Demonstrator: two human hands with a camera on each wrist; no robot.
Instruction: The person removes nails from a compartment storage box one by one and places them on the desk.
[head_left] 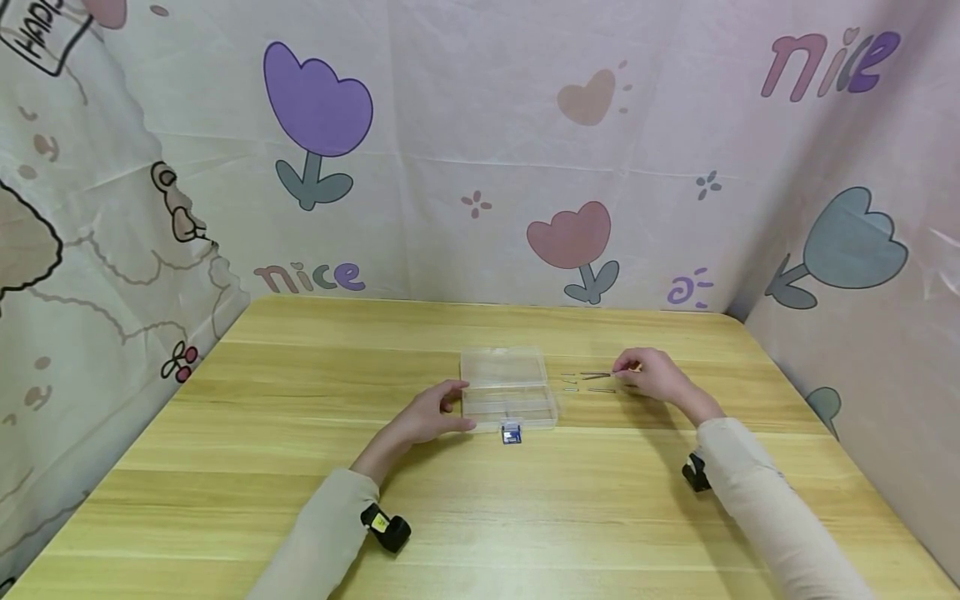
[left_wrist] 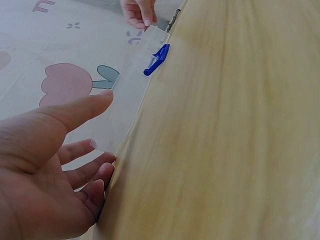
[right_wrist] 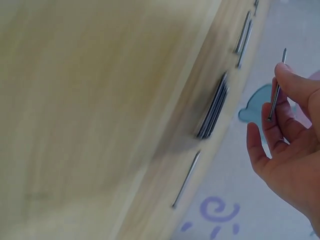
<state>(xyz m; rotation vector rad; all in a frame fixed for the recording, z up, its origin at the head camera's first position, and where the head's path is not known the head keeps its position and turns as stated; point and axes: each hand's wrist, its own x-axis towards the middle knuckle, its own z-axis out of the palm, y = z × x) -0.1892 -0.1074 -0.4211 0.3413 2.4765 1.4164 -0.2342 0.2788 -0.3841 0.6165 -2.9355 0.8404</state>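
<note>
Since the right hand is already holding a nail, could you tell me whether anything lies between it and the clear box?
Only loose nails lie on the table between the right hand and the clear box.

Left hand (head_left: 427,414) rests against a clear plastic box (head_left: 507,388) with a blue latch (head_left: 512,433). Right hand (head_left: 649,373) touches thin metal pins (head_left: 592,382) on the wooden table (head_left: 300,467).

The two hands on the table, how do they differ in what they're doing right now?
The left hand rests with relaxed fingers against the left end of the clear plastic box, while the right hand is off to the box's right, above the loose nails. The left hand holds nothing; the right hand pinches a thin nail between thumb and fingers. Both wear beige sleeves and sit low over the wooden table.
</note>
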